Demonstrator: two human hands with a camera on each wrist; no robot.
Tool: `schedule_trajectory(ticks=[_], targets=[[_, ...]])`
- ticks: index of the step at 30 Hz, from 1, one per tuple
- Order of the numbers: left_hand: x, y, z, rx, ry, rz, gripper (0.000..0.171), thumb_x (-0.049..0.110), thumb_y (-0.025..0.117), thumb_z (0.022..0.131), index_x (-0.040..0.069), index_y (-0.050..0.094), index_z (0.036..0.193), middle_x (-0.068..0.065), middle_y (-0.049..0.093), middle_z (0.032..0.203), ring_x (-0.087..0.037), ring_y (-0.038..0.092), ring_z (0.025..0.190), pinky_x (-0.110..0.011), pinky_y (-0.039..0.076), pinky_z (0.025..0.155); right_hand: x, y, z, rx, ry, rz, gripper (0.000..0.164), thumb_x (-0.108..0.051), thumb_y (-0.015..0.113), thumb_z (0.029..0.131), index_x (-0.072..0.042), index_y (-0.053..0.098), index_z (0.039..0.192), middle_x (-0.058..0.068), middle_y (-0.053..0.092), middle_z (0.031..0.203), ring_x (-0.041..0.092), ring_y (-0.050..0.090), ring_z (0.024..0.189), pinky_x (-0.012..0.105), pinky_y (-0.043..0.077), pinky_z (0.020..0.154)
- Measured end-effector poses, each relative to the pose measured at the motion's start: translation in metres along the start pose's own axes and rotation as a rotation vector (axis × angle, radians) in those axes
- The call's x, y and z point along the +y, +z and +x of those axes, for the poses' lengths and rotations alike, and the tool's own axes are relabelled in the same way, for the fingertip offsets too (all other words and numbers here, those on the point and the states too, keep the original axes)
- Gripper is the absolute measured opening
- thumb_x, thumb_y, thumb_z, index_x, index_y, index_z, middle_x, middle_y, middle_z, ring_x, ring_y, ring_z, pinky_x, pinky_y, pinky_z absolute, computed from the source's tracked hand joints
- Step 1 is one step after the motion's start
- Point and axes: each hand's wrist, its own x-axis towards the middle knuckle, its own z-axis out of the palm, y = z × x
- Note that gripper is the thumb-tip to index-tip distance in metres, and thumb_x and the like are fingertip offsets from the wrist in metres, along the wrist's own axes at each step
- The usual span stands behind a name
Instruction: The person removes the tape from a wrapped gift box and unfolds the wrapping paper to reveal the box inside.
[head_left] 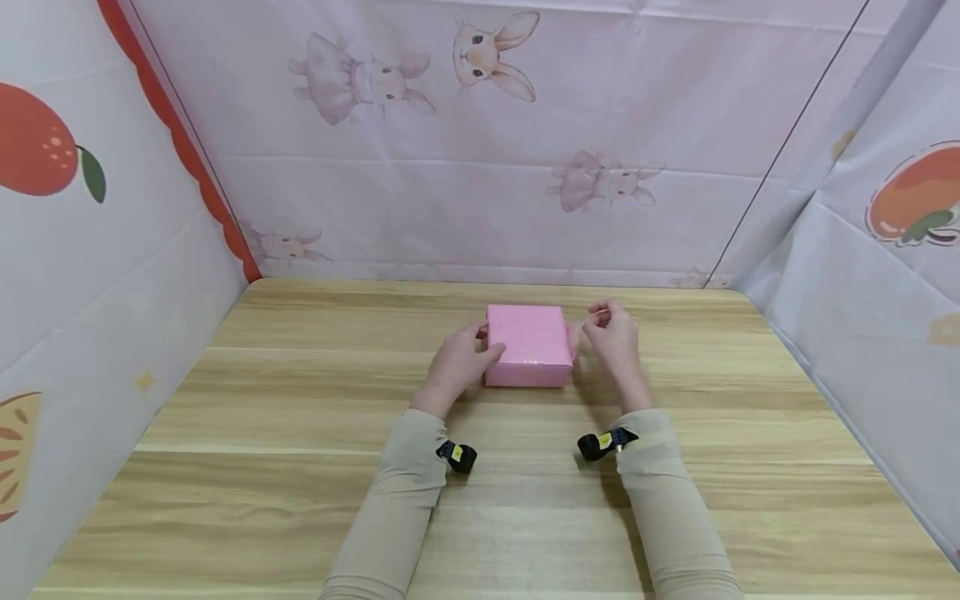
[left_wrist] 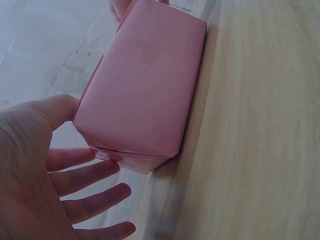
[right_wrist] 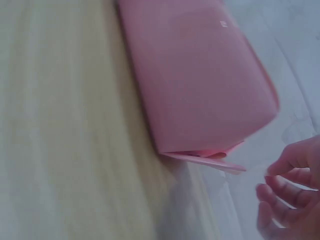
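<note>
A box wrapped in pink paper rests on the table. At its left end my left hand touches it; in the left wrist view the thumb lies at the upper edge, and the index and middle fingertips meet the folded end, the other fingers spread straight. Just off the right end is my right hand, fingers loosely bent, thumb and index close together; I make out nothing between them. A loose pink paper flap sticks out from that end, apart from the fingers in the right wrist view.
The wood-grain table spreads around the box. Behind it hangs a pale pink cloth with rabbit prints, and fruit-printed cloths stand at both sides. Each wrist wears a black strapped camera.
</note>
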Motion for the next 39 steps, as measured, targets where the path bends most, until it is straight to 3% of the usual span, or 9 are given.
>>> schedule_trajectory(ticks=[7, 13, 18, 24, 29, 33, 39], targets=[[0.001, -0.001, 0.003, 0.008, -0.015, 0.019, 0.061, 0.040, 0.063, 0.093, 0.016, 0.045, 0.146, -0.008, 0.054, 0.143, -0.027, 0.047, 0.136, -0.048, 0.040, 0.112, 0.006, -0.021, 0.005, -0.264, 0.201, 0.240, 0.039, -0.008, 0.052, 0.094, 0.004, 0.050, 0.131, 0.009, 0.058, 0.110, 0.004, 0.056, 0.080, 0.027, 0.053, 0.076], [0.002, -0.001, 0.003, 0.007, -0.001, 0.033, 0.063, 0.040, 0.062, 0.093, 0.021, 0.041, 0.149, -0.006, 0.044, 0.152, -0.028, 0.039, 0.142, -0.049, 0.034, 0.116, 0.012, -0.035, 0.006, -0.391, 0.257, 0.333, 0.044, -0.011, 0.054, 0.096, 0.005, 0.044, 0.136, 0.008, 0.055, 0.119, 0.004, 0.056, 0.086, 0.032, 0.051, 0.086], [0.004, -0.001, 0.001, 0.002, 0.022, 0.056, 0.055, 0.039, 0.061, 0.094, 0.026, 0.046, 0.145, -0.005, 0.045, 0.151, -0.029, 0.040, 0.141, -0.051, 0.034, 0.115, 0.016, -0.042, 0.006, -0.408, 0.275, 0.354, 0.041, -0.011, 0.054, 0.097, 0.004, 0.045, 0.134, -0.002, 0.056, 0.109, 0.006, 0.057, 0.089, 0.033, 0.050, 0.089], [0.008, -0.002, -0.002, -0.005, 0.025, 0.082, 0.049, 0.040, 0.059, 0.095, 0.025, 0.052, 0.141, -0.007, 0.047, 0.149, -0.032, 0.043, 0.139, -0.051, 0.036, 0.114, 0.015, -0.048, 0.007, -0.396, 0.291, 0.320, 0.045, -0.016, 0.052, 0.099, 0.004, 0.043, 0.138, 0.009, 0.055, 0.123, 0.008, 0.057, 0.094, 0.032, 0.051, 0.090], [0.009, -0.003, -0.003, 0.014, 0.032, 0.102, 0.049, 0.040, 0.060, 0.094, 0.023, 0.054, 0.140, -0.009, 0.047, 0.148, -0.033, 0.044, 0.137, -0.052, 0.038, 0.112, 0.010, -0.051, 0.008, -0.380, 0.305, 0.329, 0.046, -0.017, 0.053, 0.098, 0.004, 0.044, 0.137, -0.008, 0.058, 0.103, 0.007, 0.057, 0.089, 0.030, 0.051, 0.084], [0.008, -0.003, -0.003, 0.044, 0.047, 0.133, 0.049, 0.041, 0.061, 0.093, 0.021, 0.056, 0.137, -0.012, 0.042, 0.152, -0.035, 0.038, 0.141, -0.054, 0.036, 0.113, 0.009, -0.049, 0.010, -0.366, 0.295, 0.334, 0.040, -0.017, 0.054, 0.098, 0.002, 0.048, 0.133, -0.014, 0.057, 0.095, 0.007, 0.057, 0.088, 0.028, 0.051, 0.080], [0.009, -0.003, -0.004, 0.088, 0.083, 0.248, 0.046, 0.046, 0.064, 0.091, 0.017, 0.062, 0.127, -0.011, 0.039, 0.154, -0.033, 0.030, 0.145, -0.051, 0.030, 0.117, 0.009, -0.044, 0.009, -0.354, 0.272, 0.304, 0.040, -0.021, 0.054, 0.098, 0.001, 0.049, 0.131, -0.009, 0.057, 0.099, 0.006, 0.056, 0.089, 0.026, 0.051, 0.078]])
